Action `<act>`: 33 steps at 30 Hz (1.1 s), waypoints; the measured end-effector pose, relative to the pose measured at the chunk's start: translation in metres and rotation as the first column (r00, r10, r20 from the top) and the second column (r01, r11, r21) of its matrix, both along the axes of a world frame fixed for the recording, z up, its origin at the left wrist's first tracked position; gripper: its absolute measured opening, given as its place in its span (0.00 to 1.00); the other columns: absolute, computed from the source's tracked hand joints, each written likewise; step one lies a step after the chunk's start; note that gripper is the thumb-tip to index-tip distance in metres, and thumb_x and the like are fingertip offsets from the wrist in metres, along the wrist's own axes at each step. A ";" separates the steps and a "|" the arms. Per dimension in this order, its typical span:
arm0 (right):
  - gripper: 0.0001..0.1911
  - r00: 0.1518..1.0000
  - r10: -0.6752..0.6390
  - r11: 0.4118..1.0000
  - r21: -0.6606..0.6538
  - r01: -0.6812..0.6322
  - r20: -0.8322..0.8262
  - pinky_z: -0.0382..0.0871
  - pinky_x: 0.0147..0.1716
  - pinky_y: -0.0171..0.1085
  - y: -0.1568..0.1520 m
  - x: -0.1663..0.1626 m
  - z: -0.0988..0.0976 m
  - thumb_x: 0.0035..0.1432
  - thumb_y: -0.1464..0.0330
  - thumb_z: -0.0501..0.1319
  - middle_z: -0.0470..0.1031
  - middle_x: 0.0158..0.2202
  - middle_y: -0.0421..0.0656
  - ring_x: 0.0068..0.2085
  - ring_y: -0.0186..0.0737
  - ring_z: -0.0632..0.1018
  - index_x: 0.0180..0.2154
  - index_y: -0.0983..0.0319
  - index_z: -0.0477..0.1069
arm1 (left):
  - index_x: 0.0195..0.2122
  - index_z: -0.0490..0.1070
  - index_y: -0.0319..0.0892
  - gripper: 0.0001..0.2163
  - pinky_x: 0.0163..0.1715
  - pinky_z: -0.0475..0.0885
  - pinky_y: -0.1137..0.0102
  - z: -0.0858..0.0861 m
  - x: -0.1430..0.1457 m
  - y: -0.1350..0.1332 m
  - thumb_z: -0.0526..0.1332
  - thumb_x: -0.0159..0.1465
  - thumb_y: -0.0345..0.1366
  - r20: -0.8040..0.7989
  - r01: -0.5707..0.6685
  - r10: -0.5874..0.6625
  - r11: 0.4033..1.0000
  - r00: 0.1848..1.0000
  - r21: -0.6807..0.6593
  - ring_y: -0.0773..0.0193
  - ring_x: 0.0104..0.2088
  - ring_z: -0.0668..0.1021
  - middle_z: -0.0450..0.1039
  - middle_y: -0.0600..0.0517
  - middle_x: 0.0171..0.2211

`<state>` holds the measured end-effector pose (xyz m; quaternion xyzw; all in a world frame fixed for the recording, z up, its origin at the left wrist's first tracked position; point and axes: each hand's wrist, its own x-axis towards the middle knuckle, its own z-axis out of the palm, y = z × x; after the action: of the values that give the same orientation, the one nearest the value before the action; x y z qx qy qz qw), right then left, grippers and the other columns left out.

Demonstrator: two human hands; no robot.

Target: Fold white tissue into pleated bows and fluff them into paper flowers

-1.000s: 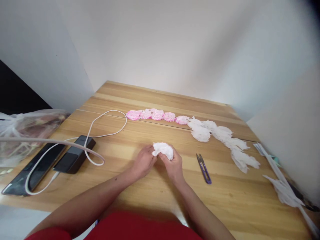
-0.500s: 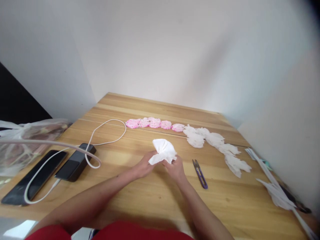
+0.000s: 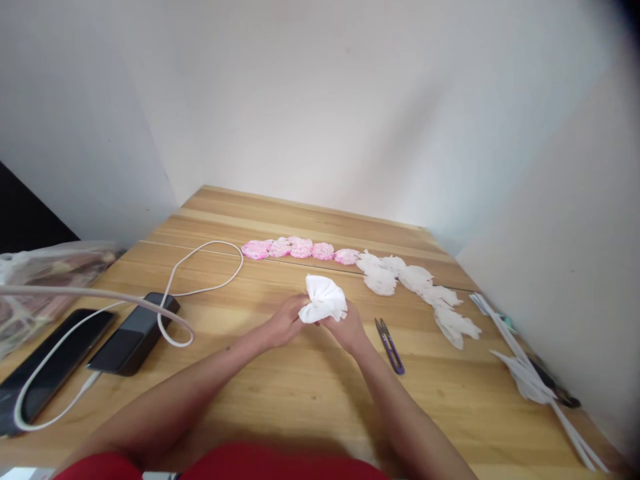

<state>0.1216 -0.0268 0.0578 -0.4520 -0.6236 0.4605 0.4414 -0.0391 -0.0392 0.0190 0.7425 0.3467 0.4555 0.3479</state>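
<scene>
Both of my hands meet over the middle of the wooden table (image 3: 310, 393) and hold one white paper flower (image 3: 324, 297), fanned out above my fingers. My left hand (image 3: 284, 323) pinches its lower left side. My right hand (image 3: 346, 328) grips its base from the right. A row of pink paper flowers (image 3: 295, 249) lies behind them, and a curved line of white paper flowers (image 3: 415, 283) runs on to the right. Purple thread snips (image 3: 389, 337) lie on the table just right of my right hand.
At the left lie a black power bank (image 3: 135, 332), a dark phone (image 3: 47, 363) and a looping white cable (image 3: 200, 267). A clear plastic bag (image 3: 45, 273) sits at the far left. Folded white paper strips (image 3: 530, 380) lie at the right edge by the wall.
The crumpled white flower has been spread into a fan and lifted slightly between my hands. The view has shifted, so everything sits a little further left.
</scene>
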 end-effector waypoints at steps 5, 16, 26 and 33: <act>0.11 0.999 -0.015 0.999 -0.035 0.017 0.049 0.73 0.28 0.39 0.005 -0.003 -0.012 0.35 0.69 0.69 0.81 0.27 0.42 0.29 0.43 0.77 0.28 0.61 0.78 | 0.28 0.71 0.41 0.16 0.41 0.70 0.64 0.000 0.001 0.001 0.49 0.66 0.41 -0.109 -0.083 0.088 0.996 0.990 0.044 0.56 0.37 0.76 0.75 0.46 0.31; 0.04 0.995 0.001 1.000 -0.012 -0.002 -0.103 0.73 0.34 0.41 0.004 -0.013 -0.016 0.45 0.66 0.67 0.79 0.27 0.43 0.31 0.43 0.78 0.25 0.61 0.78 | 0.28 0.68 0.41 0.15 0.37 0.67 0.66 0.010 0.006 -0.002 0.45 0.67 0.36 -0.263 -0.213 0.244 0.967 0.933 0.141 0.59 0.32 0.74 0.73 0.47 0.29; 0.17 0.912 -0.055 0.991 -0.133 0.000 -0.407 0.68 0.51 0.45 0.019 -0.013 -0.003 0.51 0.60 0.67 0.80 0.42 0.47 0.46 0.46 0.78 0.41 0.62 0.78 | 0.34 0.69 0.41 0.16 0.42 0.68 0.68 0.015 -0.006 0.007 0.47 0.69 0.43 0.060 -0.323 0.330 0.941 0.942 -0.103 0.63 0.37 0.75 0.73 0.50 0.33; 0.15 0.902 -0.052 0.985 -0.169 -0.024 -0.429 0.71 0.48 0.42 0.016 -0.016 -0.006 0.50 0.61 0.67 0.81 0.41 0.45 0.44 0.44 0.79 0.39 0.61 0.78 | 0.38 0.69 0.40 0.10 0.40 0.70 0.70 0.017 0.002 0.005 0.55 0.65 0.41 0.164 -0.212 0.237 0.965 0.958 -0.152 0.64 0.36 0.77 0.75 0.51 0.34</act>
<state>0.1052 -0.0104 0.0522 -0.3793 -0.4656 0.5973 0.5316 -0.0371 -0.0345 0.0362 0.6290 0.4253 0.5336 0.3725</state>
